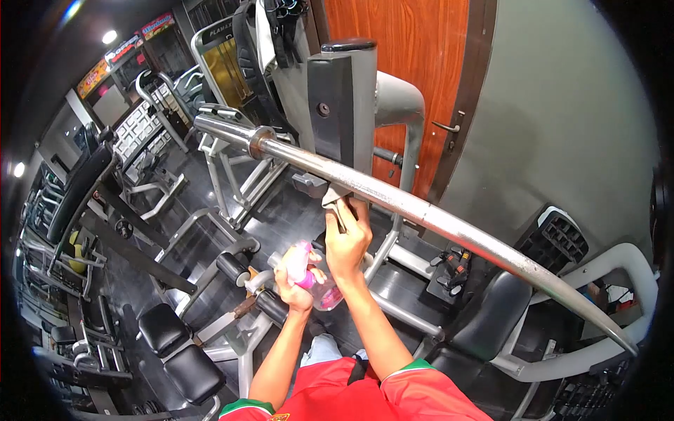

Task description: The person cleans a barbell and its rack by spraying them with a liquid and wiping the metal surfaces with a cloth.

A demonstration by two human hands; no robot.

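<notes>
A steel barbell (400, 200) slants across the view, from upper left down to the right, in front of a grey and black upright (340, 112). Just below the bar, my right hand (349, 245) is closed on a light-coloured cloth (333, 198), raised against or very near the bar's underside. Lower and to the left, my left hand (293, 284) grips a clear spray bottle (326, 295) with a pink and white trigger head. My right wrist partly hides the bottle.
Black padded seats (193, 373) and grey machine frames stand at left. Another black seat (491, 316) and a curved grey frame (635, 263) are at right. Behind the upright is a wooden door (435, 56) with a handle (446, 128); a grey wall (562, 126) adjoins it.
</notes>
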